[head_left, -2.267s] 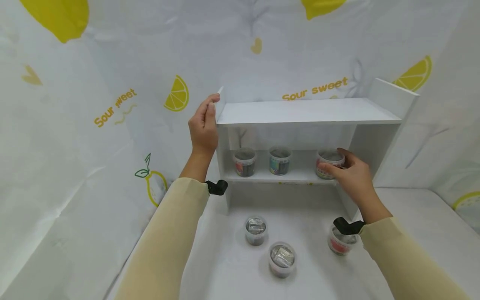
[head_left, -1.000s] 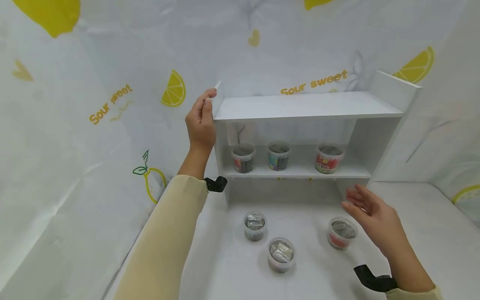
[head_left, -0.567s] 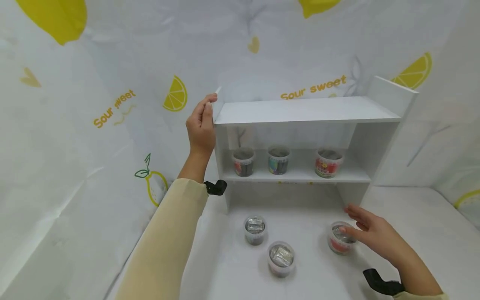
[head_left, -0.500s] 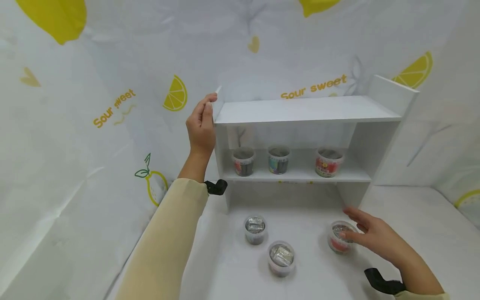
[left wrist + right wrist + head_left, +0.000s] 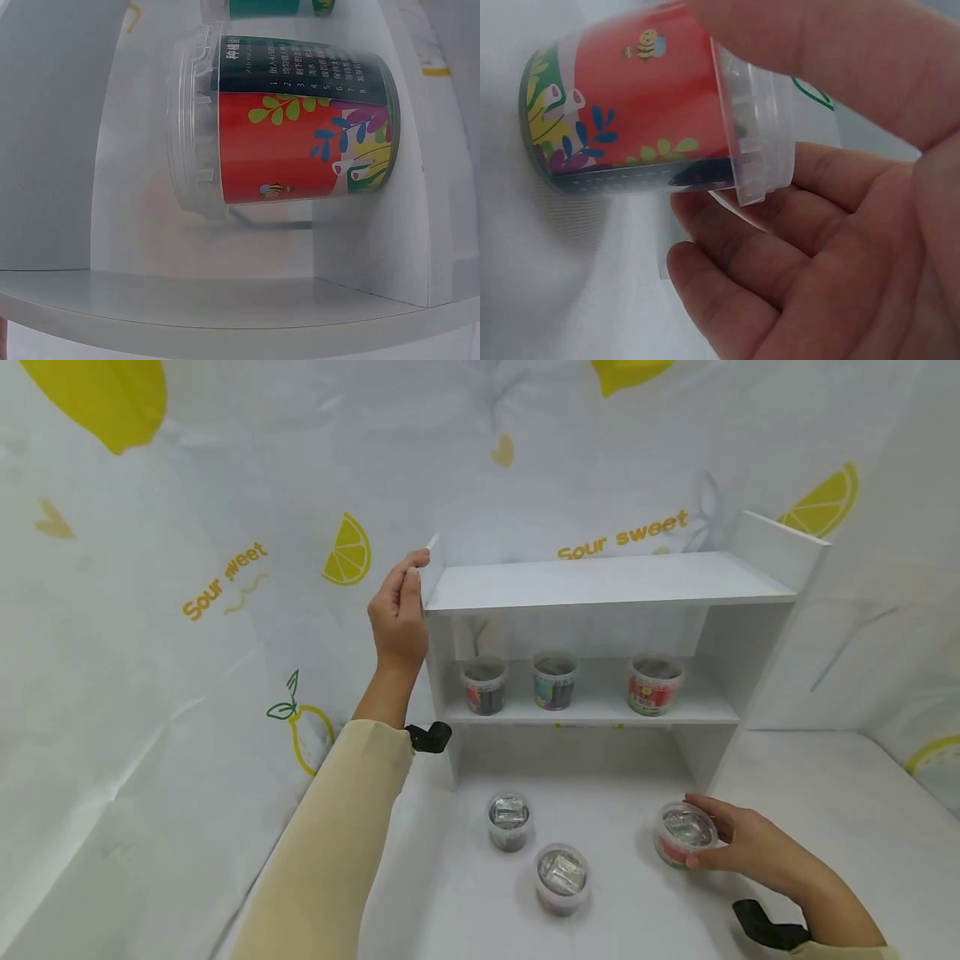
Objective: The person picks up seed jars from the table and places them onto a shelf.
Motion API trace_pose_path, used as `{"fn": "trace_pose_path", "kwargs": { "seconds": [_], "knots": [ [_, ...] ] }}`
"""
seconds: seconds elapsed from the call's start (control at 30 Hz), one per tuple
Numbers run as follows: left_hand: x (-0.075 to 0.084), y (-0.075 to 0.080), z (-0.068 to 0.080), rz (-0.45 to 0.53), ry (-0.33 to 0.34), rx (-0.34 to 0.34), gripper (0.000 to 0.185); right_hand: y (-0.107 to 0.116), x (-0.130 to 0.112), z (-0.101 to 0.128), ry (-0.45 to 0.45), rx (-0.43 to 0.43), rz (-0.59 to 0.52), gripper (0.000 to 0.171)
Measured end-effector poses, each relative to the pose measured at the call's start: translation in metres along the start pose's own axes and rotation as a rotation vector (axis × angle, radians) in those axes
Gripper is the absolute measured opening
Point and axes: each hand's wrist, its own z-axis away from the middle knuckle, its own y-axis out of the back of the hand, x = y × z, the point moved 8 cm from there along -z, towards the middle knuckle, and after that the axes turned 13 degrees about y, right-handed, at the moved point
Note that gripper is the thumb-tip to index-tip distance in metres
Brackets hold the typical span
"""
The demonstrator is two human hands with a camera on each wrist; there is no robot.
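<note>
Gripped the shelf [image 5: 615, 581] at its left edge with the left hand [image 5: 398, 617], likely for steadiness. Half-curled the right hand [image 5: 759, 850] around the upright red-labelled cup [image 5: 686, 828], near right on the desk [image 5: 637, 918], seemingly for control.

In the right hand's [image 5: 753, 847] grasp is a red-labelled tub [image 5: 681, 838] with a clear rim, upright on the white tabletop [image 5: 630, 914]. The left hand [image 5: 400, 617] grips the white shelf [image 5: 607, 582] by its upper left side.

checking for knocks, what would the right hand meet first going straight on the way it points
Probably the red-labelled cup, which sits between thumb and fingers of the right hand.
</note>
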Motion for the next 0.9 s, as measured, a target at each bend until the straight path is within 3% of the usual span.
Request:
{"fn": "trace_pose_path", "kwargs": {
  "seconds": [0.4, 0.6, 0.9],
  "knots": [
    [-0.0024, -0.0002, -0.001, 0.011, -0.012, 0.003, 0.03, -0.0067, 0.0079, 0.0004, 0.004, 0.018, -0.088, 0.09],
    [0.0001, -0.0006, -0.0004, 0.02, -0.027, 0.004, 0.03, -0.0072, 0.0092, 0.0005, -0.002, 0.046, -0.08, 0.087],
    [0.0005, -0.0004, 0.0001, 0.02, -0.004, 0.004, 0.03, 0.0004, 0.0072, -0.0001, -0.039, 0.154, -0.041, 0.083]
  ]
}}
